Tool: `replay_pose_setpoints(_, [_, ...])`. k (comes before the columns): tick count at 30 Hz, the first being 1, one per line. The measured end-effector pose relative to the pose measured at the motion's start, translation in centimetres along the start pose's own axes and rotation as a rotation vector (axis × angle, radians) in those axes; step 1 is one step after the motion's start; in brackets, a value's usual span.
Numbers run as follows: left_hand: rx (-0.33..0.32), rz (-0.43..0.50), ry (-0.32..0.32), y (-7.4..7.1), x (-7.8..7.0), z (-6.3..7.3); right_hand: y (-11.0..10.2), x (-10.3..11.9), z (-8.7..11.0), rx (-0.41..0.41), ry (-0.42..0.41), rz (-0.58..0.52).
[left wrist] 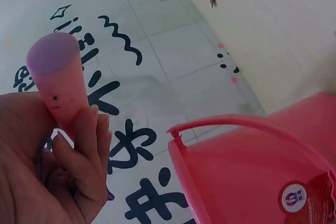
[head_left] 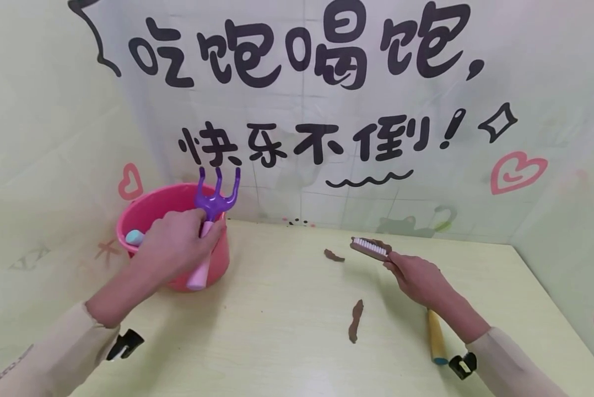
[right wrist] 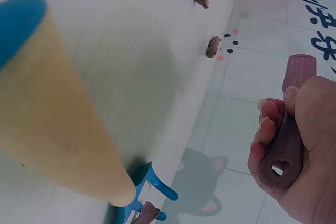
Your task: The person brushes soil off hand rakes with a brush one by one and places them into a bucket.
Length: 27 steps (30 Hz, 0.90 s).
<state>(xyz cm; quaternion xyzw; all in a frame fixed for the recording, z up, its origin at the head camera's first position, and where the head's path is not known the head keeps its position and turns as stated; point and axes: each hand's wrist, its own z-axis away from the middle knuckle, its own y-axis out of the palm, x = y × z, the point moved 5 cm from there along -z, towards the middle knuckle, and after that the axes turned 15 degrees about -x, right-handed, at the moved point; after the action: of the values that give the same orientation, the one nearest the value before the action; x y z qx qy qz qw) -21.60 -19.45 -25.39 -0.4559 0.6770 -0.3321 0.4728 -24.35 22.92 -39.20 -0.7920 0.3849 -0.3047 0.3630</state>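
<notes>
My left hand [head_left: 178, 245] grips the pink handle [left wrist: 58, 82] of a purple toy rake [head_left: 216, 197], prongs up, in front of a pink bucket [head_left: 145, 212]. My right hand [head_left: 416, 275] is curled round the handle [right wrist: 286, 150] of a brown brush [head_left: 370, 248], held above the table with its white bristles showing. A yellow-handled tool [head_left: 437, 336] with a blue end lies on the table under my right forearm; its blue prongs [right wrist: 144, 198] appear in the right wrist view.
Two brown clay-like pieces [head_left: 334, 255] [head_left: 355, 321] lie mid-table. A light blue object [head_left: 135, 237] sits in the bucket. The pale table [head_left: 287, 342] stands in a corner, with a printed backdrop behind and to both sides.
</notes>
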Motion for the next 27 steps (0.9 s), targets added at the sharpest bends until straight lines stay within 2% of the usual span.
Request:
replay_pose_setpoints(5, [0.014,-0.025,0.025,-1.1,1.3,-1.1,-0.1,-0.1,0.1,-0.003,-0.004,0.002])
replay_pose_setpoints(13, [0.045,-0.061,0.052,-2.0,2.9,-2.2,-0.2,-0.1,0.1,0.0,-0.011,-0.001])
replay_pose_setpoints(21, [0.076,-0.003,0.012,-2.9,3.5,-3.1,-0.3,-0.1,0.1,0.011,-0.001,-0.004])
replay_pose_setpoints(27, [0.126,-0.005,-0.006,-3.3,5.0,-4.1,-0.3,0.0,0.2,0.026,-0.002,-0.002])
